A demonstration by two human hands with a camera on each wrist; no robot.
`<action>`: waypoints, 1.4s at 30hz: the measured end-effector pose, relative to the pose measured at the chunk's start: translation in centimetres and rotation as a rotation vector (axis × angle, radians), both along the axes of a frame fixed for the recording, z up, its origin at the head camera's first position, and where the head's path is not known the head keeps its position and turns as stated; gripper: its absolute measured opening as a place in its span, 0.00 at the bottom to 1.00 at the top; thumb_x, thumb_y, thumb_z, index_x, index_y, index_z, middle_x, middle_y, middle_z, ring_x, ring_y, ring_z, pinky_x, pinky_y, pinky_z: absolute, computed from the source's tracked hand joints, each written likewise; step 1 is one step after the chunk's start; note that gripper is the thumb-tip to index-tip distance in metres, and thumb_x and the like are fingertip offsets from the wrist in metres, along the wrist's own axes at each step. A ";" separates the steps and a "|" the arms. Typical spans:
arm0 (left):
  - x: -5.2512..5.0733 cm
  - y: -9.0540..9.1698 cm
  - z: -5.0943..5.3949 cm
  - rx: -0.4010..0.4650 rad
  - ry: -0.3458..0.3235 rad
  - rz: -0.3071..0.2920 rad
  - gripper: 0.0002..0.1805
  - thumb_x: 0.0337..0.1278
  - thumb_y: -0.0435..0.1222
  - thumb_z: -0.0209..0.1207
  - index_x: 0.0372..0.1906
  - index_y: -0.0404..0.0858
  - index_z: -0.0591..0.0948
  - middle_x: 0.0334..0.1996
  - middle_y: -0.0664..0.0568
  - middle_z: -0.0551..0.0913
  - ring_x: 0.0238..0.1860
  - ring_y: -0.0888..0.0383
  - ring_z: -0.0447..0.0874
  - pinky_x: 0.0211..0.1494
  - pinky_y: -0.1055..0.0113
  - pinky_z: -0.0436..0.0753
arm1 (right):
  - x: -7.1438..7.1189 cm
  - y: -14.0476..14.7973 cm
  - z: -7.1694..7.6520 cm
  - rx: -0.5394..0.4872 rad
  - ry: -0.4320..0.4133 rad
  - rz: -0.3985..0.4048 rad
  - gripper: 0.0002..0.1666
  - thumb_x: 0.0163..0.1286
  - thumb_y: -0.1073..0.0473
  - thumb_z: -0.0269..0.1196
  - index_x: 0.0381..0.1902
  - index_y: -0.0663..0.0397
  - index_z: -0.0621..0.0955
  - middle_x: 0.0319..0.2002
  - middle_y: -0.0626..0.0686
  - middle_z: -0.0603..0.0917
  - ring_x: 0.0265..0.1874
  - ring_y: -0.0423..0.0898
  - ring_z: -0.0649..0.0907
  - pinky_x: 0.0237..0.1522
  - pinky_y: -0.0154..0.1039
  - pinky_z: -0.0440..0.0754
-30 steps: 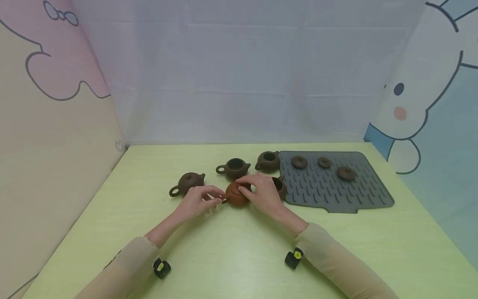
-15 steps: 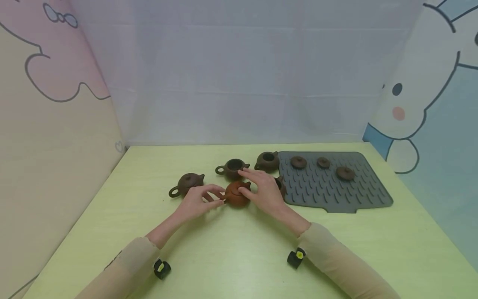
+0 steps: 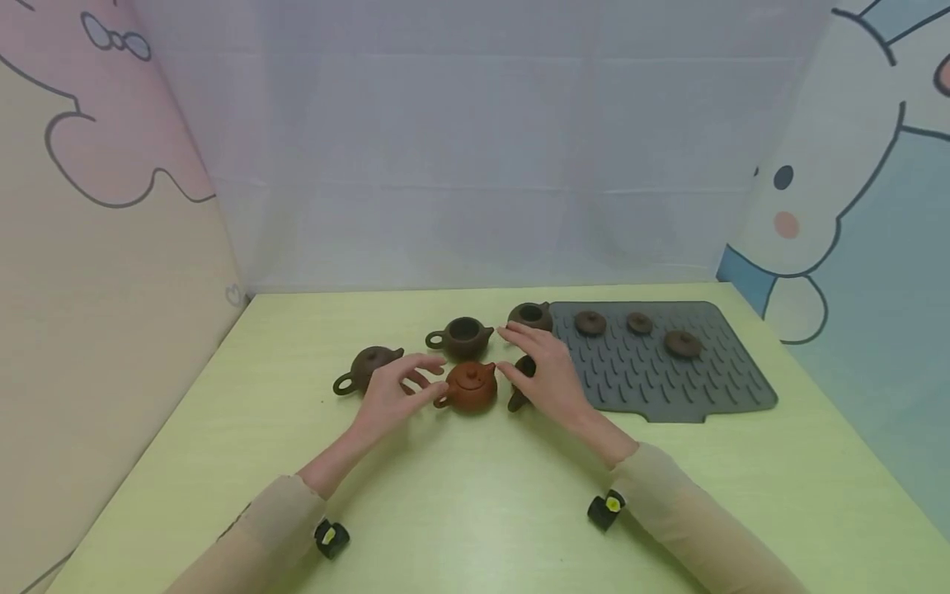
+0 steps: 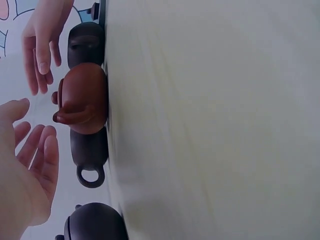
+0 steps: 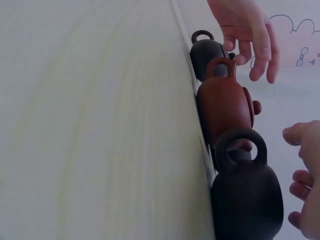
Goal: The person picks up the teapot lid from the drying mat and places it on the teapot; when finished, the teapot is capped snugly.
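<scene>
A reddish-brown teapot (image 3: 472,388) with its lid on stands between the two hands. Beside its handle the left hand (image 3: 393,396) hovers with fingers spread, holding nothing; the left wrist view shows a gap between those fingers and the teapot (image 4: 84,97). On the spout side, the right hand (image 3: 547,375) is raised with relaxed fingers and grips nothing. Partly behind the right hand is a dark lidless teapot (image 3: 524,381), whose handle shows large in the right wrist view. A dark lidded teapot (image 3: 369,368) stands behind the left hand.
Two open dark teapots stand farther back, one (image 3: 464,337) behind the reddish one and another (image 3: 530,315) at the mat's edge. The grey ridged mat (image 3: 631,388) on the right carries three dark lids, the nearest one (image 3: 683,344) largest.
Both hands have come off the reddish teapot. The right hand has moved right from its lid, and the left hand's fingers have spread beside the handle. The teapot stays in about the same place.
</scene>
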State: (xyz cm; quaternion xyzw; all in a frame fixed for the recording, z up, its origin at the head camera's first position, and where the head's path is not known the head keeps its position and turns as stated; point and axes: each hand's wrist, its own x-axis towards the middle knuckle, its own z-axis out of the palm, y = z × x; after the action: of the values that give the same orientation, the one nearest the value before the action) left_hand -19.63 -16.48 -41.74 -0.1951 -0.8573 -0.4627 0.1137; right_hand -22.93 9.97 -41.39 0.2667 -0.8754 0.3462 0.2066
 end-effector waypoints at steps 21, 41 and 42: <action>0.3 4.8 0.2 0.080 -0.085 -0.105 0.16 0.57 0.39 0.69 0.51 0.44 0.85 0.38 0.52 0.90 0.28 0.62 0.86 0.35 0.71 0.84 | -1.3 4.9 0.2 -0.074 0.116 -0.081 0.28 0.62 0.60 0.71 0.61 0.52 0.80 0.61 0.58 0.81 0.61 0.57 0.77 0.62 0.62 0.71; 0.1 8.0 -0.3 -0.047 -0.205 -0.197 0.15 0.58 0.35 0.66 0.50 0.37 0.84 0.34 0.48 0.91 0.21 0.67 0.86 0.27 0.71 0.85 | -2.7 11.7 0.1 -0.081 0.157 -0.245 0.25 0.63 0.63 0.69 0.59 0.57 0.80 0.59 0.62 0.81 0.60 0.62 0.76 0.63 0.61 0.70; 0.1 8.0 -0.2 -0.062 -0.201 -0.196 0.14 0.59 0.35 0.66 0.50 0.37 0.84 0.34 0.48 0.91 0.21 0.67 0.85 0.27 0.71 0.84 | -2.7 12.0 0.1 -0.078 0.159 -0.253 0.25 0.64 0.63 0.69 0.59 0.57 0.80 0.59 0.63 0.81 0.60 0.62 0.76 0.62 0.62 0.70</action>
State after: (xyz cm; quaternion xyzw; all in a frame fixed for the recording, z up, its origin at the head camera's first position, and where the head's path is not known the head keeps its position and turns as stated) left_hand -19.52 -8.44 -41.98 -0.2343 -0.8551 -0.4619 -0.0244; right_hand -25.62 22.00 -41.28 0.1726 -0.8688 0.3289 0.3276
